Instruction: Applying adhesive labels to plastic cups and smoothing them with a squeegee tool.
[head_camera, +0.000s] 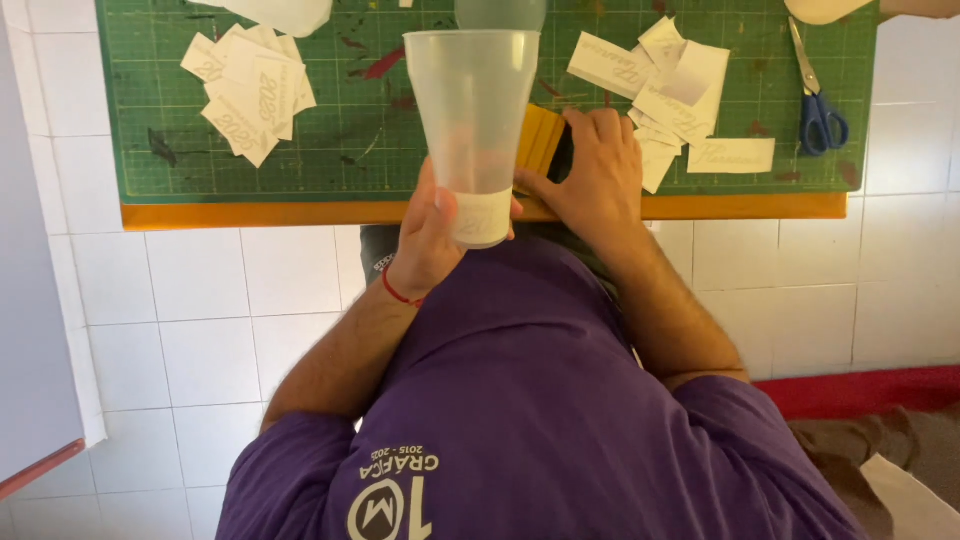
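The left hand (430, 235) holds a clear plastic cup (475, 120) by its narrow base, fingers wrapped and clamped around it, thumb on the near side next to a white sticker (483, 217) on the cup's lower wall. The cup's long axis runs away from the person, base toward the body at the near edge of the tabletop (300, 213), wide mouth pointing to the far edge; it is lifted over the green cutting mat (340, 110) rather than standing on it.

The right hand (600, 175) lies flat just beside the cup, to its right, palm down on the mat with its fingers together, pressing on a yellow squeegee (540, 137) that shows between the hand and the cup's wall. Whether the fingers actually grip the squeegee or only rest on it cannot be told. The squeegee is touching or nearly touching the cup's right side, so the right hand is the one nearer to it, while the left alone carries the cup.

Loose white stickers lie in a pile toward the mat's far left (250, 95) and another toward the far right (665, 85). Blue-handled scissors (815, 100) lie near the right edge, well apart from both hands.
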